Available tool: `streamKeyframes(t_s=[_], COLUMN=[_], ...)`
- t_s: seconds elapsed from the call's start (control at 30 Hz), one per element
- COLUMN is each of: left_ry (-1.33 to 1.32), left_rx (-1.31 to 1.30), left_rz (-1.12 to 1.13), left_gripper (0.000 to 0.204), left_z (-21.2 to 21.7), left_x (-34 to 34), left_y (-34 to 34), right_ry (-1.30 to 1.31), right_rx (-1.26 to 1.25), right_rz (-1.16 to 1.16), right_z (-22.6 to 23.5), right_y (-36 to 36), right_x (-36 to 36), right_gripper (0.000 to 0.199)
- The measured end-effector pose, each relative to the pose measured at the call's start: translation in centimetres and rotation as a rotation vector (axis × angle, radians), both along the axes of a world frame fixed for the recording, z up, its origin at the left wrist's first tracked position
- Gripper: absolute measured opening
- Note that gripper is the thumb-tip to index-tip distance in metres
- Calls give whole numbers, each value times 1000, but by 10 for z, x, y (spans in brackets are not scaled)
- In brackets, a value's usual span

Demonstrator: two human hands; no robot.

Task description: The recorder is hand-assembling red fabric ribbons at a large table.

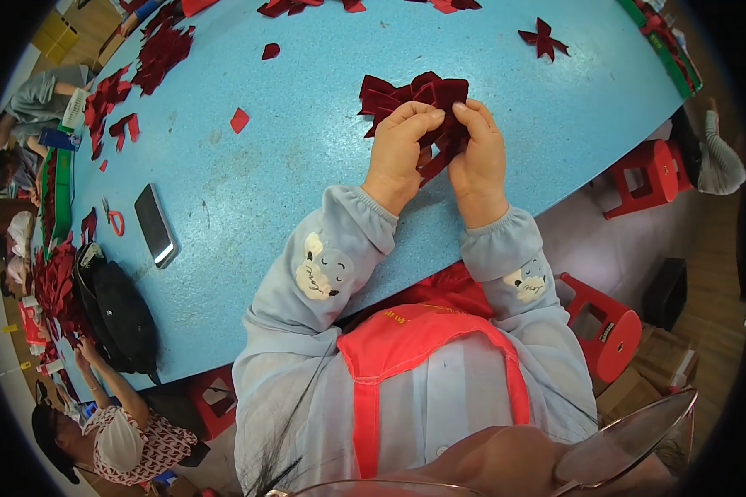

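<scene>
Hands, left hand [399, 147] and right hand [477, 149], pinch a dark red fabric bow [410, 95], its loops fanning away over the blue table [307, 166].

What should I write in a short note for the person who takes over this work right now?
Left hand: grip closed on the dark red fabric bow.
Right hand: grip closed on the same bow, held just above the blue table.
Done: one finished bow lies at the far right.
Left: loose red fabric pieces wait at the far left.
Nearby: phone, red scissors, black bag.
</scene>
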State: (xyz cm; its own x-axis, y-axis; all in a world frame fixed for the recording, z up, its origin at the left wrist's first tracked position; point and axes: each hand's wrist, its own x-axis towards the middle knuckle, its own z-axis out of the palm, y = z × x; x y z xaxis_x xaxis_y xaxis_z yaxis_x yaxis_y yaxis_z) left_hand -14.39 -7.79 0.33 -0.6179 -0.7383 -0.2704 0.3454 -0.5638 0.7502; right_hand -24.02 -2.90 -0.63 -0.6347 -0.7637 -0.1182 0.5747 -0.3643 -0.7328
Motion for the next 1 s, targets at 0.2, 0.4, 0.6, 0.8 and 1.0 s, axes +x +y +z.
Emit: streamKeyframes(t_s=[0.2, 0.4, 0.6, 0.8, 1.0], left_ry=[-29, 99, -192, -253, -44], left_rx=[-104, 39, -237, -325, -94], left_rz=[28, -87, -100, -198, -178], left_gripper=[11, 13, 15, 13, 14], left_z=[-10, -17, -2, 6, -7], left_x=[-5, 3, 12, 17, 15], left_y=[6, -2, -6, -14, -9], right_ry=[-55, 130, 237, 352, 347], right_rx=[-4, 44, 110, 114, 119], right_rz=[-49, 53, 149, 144, 148], right_z=[5, -6, 3, 9, 5], right_y=[-5, 0, 1, 0, -3], right_x=[0, -10, -15, -14, -19], right_gripper=[12, 11, 13, 10, 13])
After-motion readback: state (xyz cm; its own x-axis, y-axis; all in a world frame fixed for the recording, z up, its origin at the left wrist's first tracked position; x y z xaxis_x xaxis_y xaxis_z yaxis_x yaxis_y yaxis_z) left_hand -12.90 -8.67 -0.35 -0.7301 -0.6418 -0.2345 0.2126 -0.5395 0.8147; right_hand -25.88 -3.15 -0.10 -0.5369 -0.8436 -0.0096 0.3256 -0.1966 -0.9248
